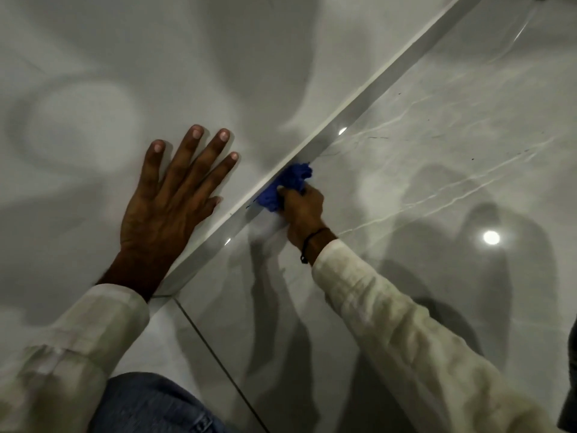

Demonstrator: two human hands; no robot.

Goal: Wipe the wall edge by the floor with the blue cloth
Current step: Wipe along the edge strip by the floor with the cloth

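A crumpled blue cloth point(287, 185) is pressed against the grey skirting strip point(371, 89) that runs diagonally where the pale wall point(125, 73) meets the glossy floor point(437, 170). My right hand point(301, 210) is shut on the cloth from below and wears a dark cord at the wrist. My left hand point(175, 195) lies flat on the wall with its fingers spread, just left of the strip and a short way from the cloth. Both arms are in cream sleeves.
The floor tiles are marbled grey and shiny, with bright ceiling-light reflections point(491, 237) and a dark grout line point(218, 364). A blue-jeaned knee point(150, 404) is at the bottom edge. Small dark specks dot the floor near the strip.
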